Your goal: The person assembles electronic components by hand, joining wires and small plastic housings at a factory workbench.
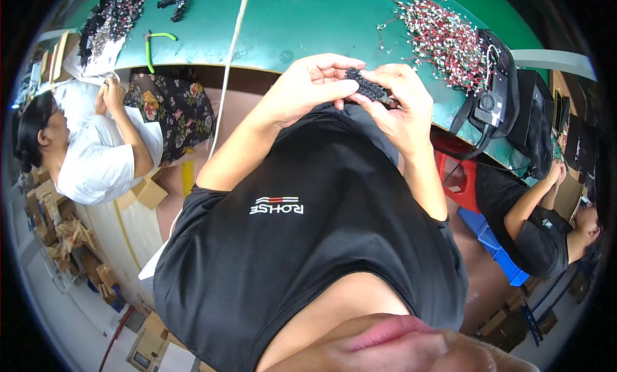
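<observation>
Between my two hands, near the front edge of the green table (308, 31), is a small black knobbly piece (367, 85), possibly a strip or cluster of plastic parts. Its exact kind cannot be made out. My left hand (308, 86) pinches its left end between thumb and fingers. On the other side, my right hand (406, 102) grips the right end, with the fingers curled over it and the thumb below. The fingers partly hide the piece.
A heap of short red-and-white wires (447, 41) lies right, beside a black bag (514, 96) and a black device (491, 107). Green-handled pliers (151, 49) and a dark pile (119, 15) lie left. A pale cable (232, 44) crosses the table edge. Two people sit either side.
</observation>
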{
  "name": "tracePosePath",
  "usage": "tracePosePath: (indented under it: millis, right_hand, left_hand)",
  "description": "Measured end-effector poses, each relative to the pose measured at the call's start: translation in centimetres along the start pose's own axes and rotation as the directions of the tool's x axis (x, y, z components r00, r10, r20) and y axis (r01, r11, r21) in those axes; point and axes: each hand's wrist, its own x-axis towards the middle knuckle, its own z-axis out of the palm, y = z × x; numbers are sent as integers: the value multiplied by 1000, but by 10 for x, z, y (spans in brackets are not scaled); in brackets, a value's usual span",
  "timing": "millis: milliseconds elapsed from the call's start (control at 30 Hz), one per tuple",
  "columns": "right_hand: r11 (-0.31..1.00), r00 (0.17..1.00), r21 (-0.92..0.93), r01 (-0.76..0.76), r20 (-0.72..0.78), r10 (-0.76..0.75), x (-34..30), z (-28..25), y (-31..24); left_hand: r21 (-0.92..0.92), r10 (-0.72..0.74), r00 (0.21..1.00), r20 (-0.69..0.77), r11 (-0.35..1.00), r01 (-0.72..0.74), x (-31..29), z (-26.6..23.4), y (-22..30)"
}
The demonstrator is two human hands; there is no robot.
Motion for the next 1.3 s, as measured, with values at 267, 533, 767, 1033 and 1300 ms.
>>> tracePosePath:
  millis: [267, 533, 767, 1033, 1300]
  right_hand:
    - [947, 959, 163, -278, -14, 284, 6, 1, 14]
    - [463, 716, 640, -614, 204, 667, 19, 7, 15]
    - [446, 713, 592, -672, 354, 605, 17, 6, 27]
    - [641, 817, 544, -541, 159, 554, 21, -3, 19]
    - [984, 980, 77, -163, 130, 152, 36, -13, 18]
  left_hand:
    - [-66, 92, 993, -77, 993, -97, 22, -11, -3]
    - [665, 620, 765, 173, 499, -555, 45, -16, -2]
    - [679, 574, 781, 244, 474, -561, 46, -25, 0]
    - [-61, 179, 981, -81, 981, -184, 37, -22, -11]
    - [-132, -71, 996, 47, 988, 76, 33, -23, -16]
